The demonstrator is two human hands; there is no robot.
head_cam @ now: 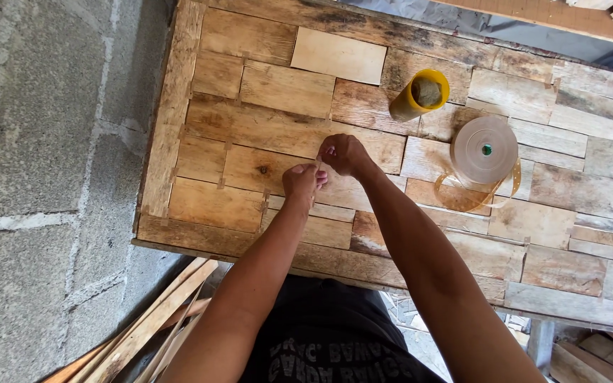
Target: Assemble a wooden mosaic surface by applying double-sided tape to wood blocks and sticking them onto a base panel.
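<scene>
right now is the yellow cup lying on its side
No, the yellow cup stands on the wooden panel, its open mouth facing up beside the tape roll.

A thin, pale strip of tape (317,167) sits pinched between the left hand (302,181) and the right hand (343,154), short and nearly upright, with most of it hidden by the fingers. It is held just above the patchwork wooden panel (271,128) of tan and brown boards, near the panel's middle. The right hand is at about one o'clock from the left.
</scene>
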